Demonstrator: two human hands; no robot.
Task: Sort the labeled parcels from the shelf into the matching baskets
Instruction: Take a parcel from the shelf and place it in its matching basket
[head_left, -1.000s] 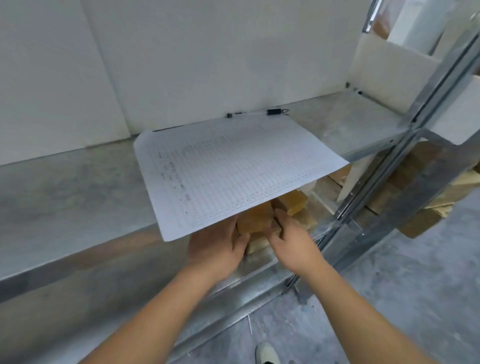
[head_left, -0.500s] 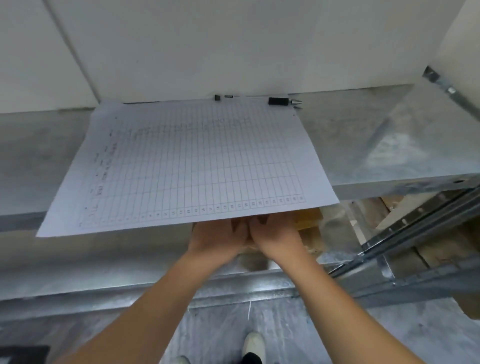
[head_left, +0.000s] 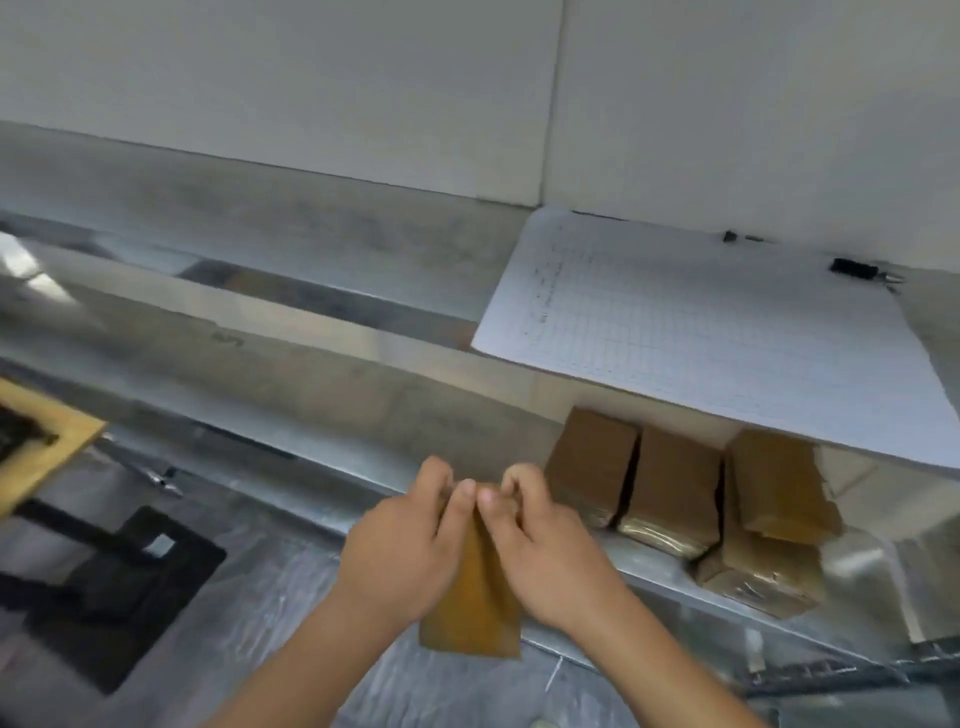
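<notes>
A brown parcel (head_left: 475, 608) hangs in front of the metal shelf (head_left: 322, 395), held from both sides. My left hand (head_left: 405, 551) grips its left upper part and my right hand (head_left: 540, 551) its right upper part, thumbs meeting on top. Several more brown taped parcels (head_left: 670, 483) stand in a row on the lower shelf board to the right, partly under an overhanging sheet. No label shows on the held parcel.
A large gridded paper sheet (head_left: 701, 332) lies on the upper shelf board and juts over its edge. A black pen (head_left: 854, 268) lies behind it by the wall. A black basket (head_left: 104, 577) sits on the floor at left, beside a yellow-rimmed one (head_left: 47, 447).
Both hands have drawn a parcel out from under the paper sheet, clear of the shelf. The view has swung left, bringing the floor baskets into sight.
</notes>
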